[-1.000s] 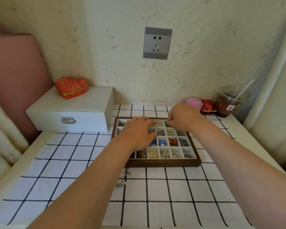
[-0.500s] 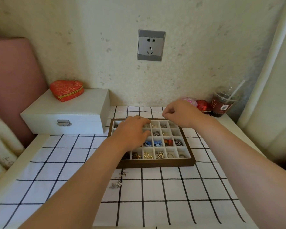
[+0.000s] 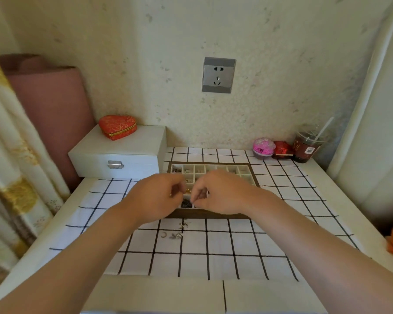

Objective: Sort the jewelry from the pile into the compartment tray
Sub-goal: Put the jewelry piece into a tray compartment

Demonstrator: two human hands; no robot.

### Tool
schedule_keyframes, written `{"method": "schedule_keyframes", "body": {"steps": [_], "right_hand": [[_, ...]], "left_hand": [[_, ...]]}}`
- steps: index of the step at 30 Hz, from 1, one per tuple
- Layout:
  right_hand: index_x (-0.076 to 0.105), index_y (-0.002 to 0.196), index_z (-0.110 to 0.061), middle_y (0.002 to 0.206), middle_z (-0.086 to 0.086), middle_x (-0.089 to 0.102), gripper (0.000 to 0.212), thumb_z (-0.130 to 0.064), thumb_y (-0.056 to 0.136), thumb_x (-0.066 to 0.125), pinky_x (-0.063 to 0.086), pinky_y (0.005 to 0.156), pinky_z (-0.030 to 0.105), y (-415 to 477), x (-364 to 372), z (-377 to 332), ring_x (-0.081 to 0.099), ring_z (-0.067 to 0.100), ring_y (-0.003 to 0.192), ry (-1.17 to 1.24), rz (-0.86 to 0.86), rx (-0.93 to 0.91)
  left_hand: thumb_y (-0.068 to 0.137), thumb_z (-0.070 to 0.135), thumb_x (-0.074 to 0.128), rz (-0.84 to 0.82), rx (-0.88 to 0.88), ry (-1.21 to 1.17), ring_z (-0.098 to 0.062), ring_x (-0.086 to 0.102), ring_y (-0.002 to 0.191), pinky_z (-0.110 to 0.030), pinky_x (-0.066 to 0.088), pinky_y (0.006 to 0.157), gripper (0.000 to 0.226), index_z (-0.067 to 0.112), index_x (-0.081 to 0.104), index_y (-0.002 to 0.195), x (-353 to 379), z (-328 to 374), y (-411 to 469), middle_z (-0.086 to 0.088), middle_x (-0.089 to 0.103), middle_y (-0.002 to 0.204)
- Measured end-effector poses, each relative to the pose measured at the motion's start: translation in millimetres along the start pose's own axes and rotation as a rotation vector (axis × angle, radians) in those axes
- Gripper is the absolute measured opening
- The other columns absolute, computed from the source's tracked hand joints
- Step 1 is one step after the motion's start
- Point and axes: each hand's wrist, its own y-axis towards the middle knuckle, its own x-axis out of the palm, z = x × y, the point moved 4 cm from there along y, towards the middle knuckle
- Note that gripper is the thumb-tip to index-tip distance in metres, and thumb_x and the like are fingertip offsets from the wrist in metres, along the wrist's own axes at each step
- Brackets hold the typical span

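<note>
I watch the left hand (image 3: 154,198) and right hand (image 3: 220,193) curl their fingers over the brown wooden compartment tray (image 3: 213,215) at centre frame. I cannot tell whether they pinch anything. Trinkets sit in some cells, and the loose silver jewelry pile (image 3: 177,232) lies just below.

Left hand (image 3: 156,196) and right hand (image 3: 220,193), both bare, above compartment tray (image 3: 225,215). Forearms (image 3: 89,245) bare too, uncovered from wrists nearest tray back to view's lower corners. Fingertips (image 3: 194,200) blurred.
</note>
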Motion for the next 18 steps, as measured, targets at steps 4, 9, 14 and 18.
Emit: {"method": "schedule_keyframes", "body": {"steps": [4,9,14,18], "right_hand": [[0.075,0.101,-0.033,0.081,-0.019,0.063,0.015,-0.025,0.09,0.069,0.041,0.065,0.014,-7,21,-16,0.055,-0.007,0.07,-0.061,-0.074,-0.025],[0.076,0.107,-0.031,0.089,-0.017,0.068,0.02,-0.024,0.09,0.07,0.055,0.076,0.024,-11,39,-25,0.061,-0.002,0.078,-0.043,-0.102,-0.027],[0.077,0.103,-0.034,0.09,-0.02,0.067,0.016,-0.029,0.089,0.07,0.045,0.068,0.017,-12,48,-32,0.056,-0.004,0.075,-0.104,-0.114,-0.072],[0.078,0.097,-0.032,0.089,-0.02,0.065,0.011,-0.031,0.089,0.07,0.053,0.077,0.027,-11,49,-33,0.057,-0.001,0.083,-0.127,-0.106,-0.068]], "left_hand": [[0.088,0.029,0.06,-0.084,0.004,0.013,-0.001,0.056,0.069,-0.016,0.038,0.058,0.008,0.037,0.062,0.087,0,-8,-30,0.015,0.061,0.074],[0.086,0.037,0.066,-0.176,0.06,0.069,0.01,0.05,0.077,-0.007,0.032,0.063,0.011,0.041,0.068,0.096,10,-15,-52,0.025,0.056,0.082],[0.086,0.044,0.068,-0.202,0.098,0.056,0.004,0.052,0.087,-0.015,0.041,0.069,0.013,0.045,0.072,0.098,15,-19,-58,0.021,0.058,0.092],[0.087,0.042,0.067,-0.198,0.099,0.047,0.002,0.052,0.088,-0.011,0.035,0.066,0.011,0.042,0.073,0.096,16,-18,-57,0.02,0.057,0.091]]}}
